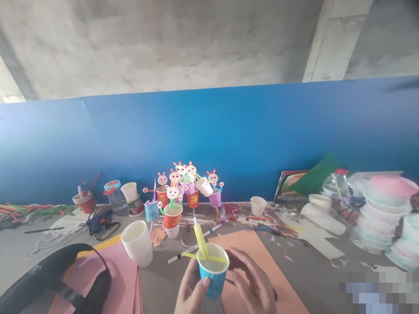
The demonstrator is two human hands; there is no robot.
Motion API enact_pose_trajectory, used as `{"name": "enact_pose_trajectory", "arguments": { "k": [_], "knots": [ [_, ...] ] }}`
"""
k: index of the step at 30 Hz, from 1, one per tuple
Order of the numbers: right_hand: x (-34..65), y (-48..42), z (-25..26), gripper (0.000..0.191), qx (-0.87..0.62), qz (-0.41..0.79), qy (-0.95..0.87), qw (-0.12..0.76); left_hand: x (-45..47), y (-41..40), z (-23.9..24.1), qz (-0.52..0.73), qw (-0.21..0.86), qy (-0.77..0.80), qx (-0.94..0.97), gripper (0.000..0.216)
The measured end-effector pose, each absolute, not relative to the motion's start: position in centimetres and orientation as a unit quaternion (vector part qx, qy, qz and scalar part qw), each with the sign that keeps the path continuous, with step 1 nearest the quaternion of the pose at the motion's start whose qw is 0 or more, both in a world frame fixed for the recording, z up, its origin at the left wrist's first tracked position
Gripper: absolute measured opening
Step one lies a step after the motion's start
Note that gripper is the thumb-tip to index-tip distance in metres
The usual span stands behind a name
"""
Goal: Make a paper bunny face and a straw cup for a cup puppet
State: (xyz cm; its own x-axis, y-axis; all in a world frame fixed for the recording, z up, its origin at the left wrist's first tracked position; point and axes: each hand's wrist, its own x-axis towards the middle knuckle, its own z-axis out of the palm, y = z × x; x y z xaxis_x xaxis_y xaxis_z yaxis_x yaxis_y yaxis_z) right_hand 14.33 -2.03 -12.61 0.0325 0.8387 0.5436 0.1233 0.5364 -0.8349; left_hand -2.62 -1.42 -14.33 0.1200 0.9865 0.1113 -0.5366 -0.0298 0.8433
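My left hand (192, 290) grips a small blue paper cup (214, 283) from the left, its thumb pressed on the front of the cup. Yellow strips (200, 240) stand up out of the cup's mouth, and others stick out sideways through its wall. Close against the cup's right side is my right hand (253, 281), fingers curved and spread, with nothing visible held in it; whether a fingertip touches the cup I cannot tell. Beneath both hands lies orange paper (262, 257), partly hidden by them.
Behind the hands stand several rabbit-faced paper-cup figures (172, 192). A stack of white cups (137, 244) is on the left, near pink paper (121, 279) and a black curved device (36, 274). A blue glue gun (100, 221), markers (183, 253) and stacked bowls (379, 218) lie around.
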Motion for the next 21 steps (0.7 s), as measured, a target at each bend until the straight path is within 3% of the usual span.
{"name": "enact_pose_trajectory", "arguments": {
  "k": [2,6,8,13,21],
  "knots": [
    [14.1,-2.2,-11.9,0.018,-0.395,0.293,-0.623,0.608,-2.8,-1.6,-14.8,0.6,0.64,0.295,0.379,0.06],
    [13.8,-2.2,-11.1,0.009,-0.385,0.224,-0.656,0.609,-3.0,-2.2,-15.6,0.602,0.635,0.334,0.35,0.056],
    [13.6,-2.2,-10.7,0.01,-0.38,0.18,-0.673,0.609,-2.9,-2.4,-15.7,0.605,0.622,0.328,0.372,0.056],
    [13.4,-2.4,-10.1,0.018,-0.394,0.156,-0.666,0.613,-2.2,-2.1,-14.7,0.579,0.635,0.255,0.443,0.085],
    [14.5,-2.7,-10.5,0.014,-0.363,0.19,-0.667,0.622,-3.0,-1.8,-14.9,0.559,0.662,0.255,0.43,0.078]
  ]
}}
